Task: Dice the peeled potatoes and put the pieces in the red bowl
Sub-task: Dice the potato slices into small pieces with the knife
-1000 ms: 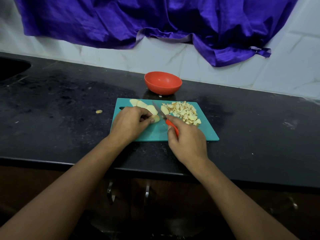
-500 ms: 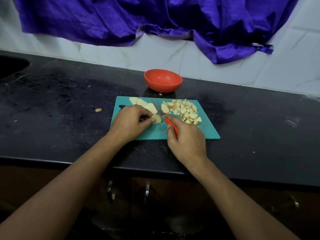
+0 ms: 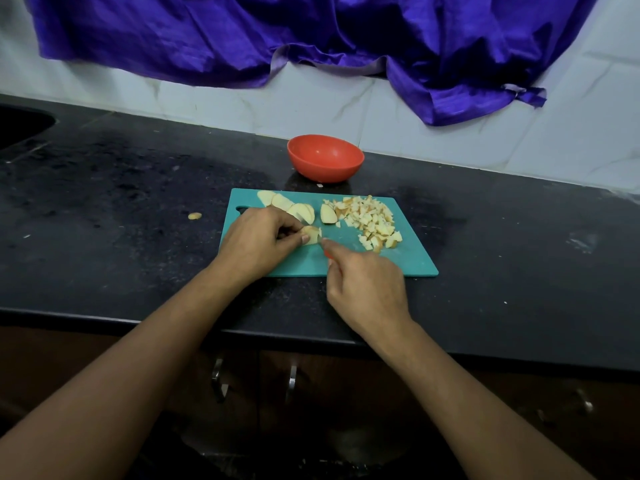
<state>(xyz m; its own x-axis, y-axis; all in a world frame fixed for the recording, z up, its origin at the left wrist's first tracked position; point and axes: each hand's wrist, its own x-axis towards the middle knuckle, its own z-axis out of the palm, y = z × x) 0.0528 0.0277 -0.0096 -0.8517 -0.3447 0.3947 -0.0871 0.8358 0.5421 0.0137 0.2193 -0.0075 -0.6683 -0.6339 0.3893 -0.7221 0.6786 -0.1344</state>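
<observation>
Left hand: fingers and thumb curled, pinching a small pale-yellow peeled potato chunk against the teal plastic cutting board, near board centre. The chunk shows a flat cut face toward 3 o'clock and a rounded back under my fingertips.

Right hand: clenched round the orange-red-handled knife, at 5 o'clock from the chunk. Only a sliver of handle shows past my fingers. The blade runs toward 11 o'clock beside the chunk; it is too blurred for me to say whether it touches.

Diced potato pile: small, uneven cubes, cream with browned edges, heaped at the board's 2 o'clock.

One potato wedge lies just at 9 o'clock of the pile.

Row of overlapping potato slices: board's 11 o'clock, just beyond my left knuckles.

Round red plastic bowl: upright on the black stone countertop, at 12 o'clock off the board, near but apart.

Stray potato bit: on the counter at 9 o'clock, off the board.
</observation>
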